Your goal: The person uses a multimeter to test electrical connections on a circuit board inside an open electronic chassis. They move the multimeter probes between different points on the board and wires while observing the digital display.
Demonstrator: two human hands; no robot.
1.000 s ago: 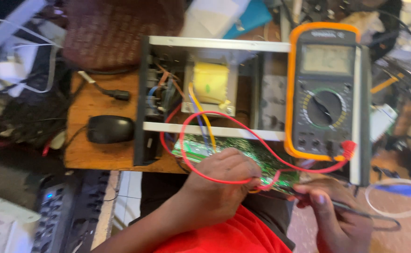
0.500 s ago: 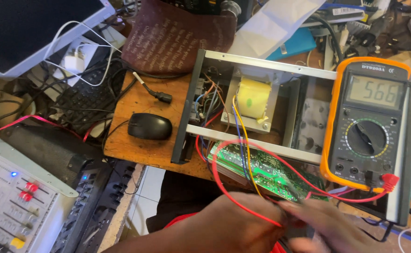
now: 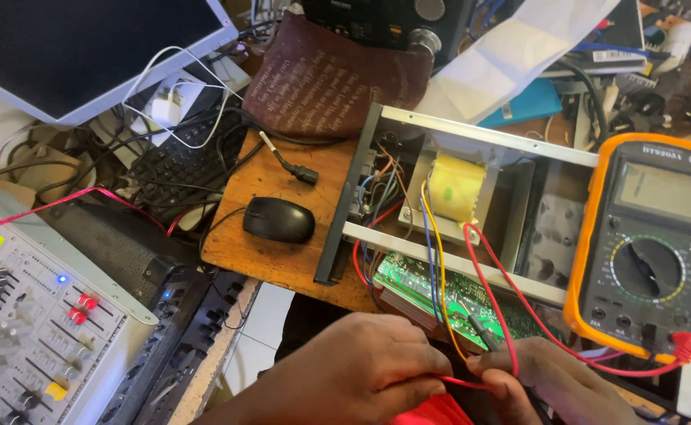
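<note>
The red test lead [image 3: 491,303] runs from the orange multimeter [image 3: 644,252] across the green circuit board [image 3: 456,295]. Left hand [image 3: 361,374] and right hand [image 3: 554,382] pinch it closed between fingertips. Probing appears in hand; the next contact calls for a steady tip.

Both hands enter from the lower edge of the view and meet near its centre. The left hand [image 3: 357,370] lies palm down with its back to the camera, forearm running off the bottom edge, its fingers [image 3: 420,364] curled inward and pinched together at the tips. The right hand [image 3: 554,382] sits just beside it, knuckles up, fingers bent and closed toward the left hand's fingertips, almost touching them.
</note>
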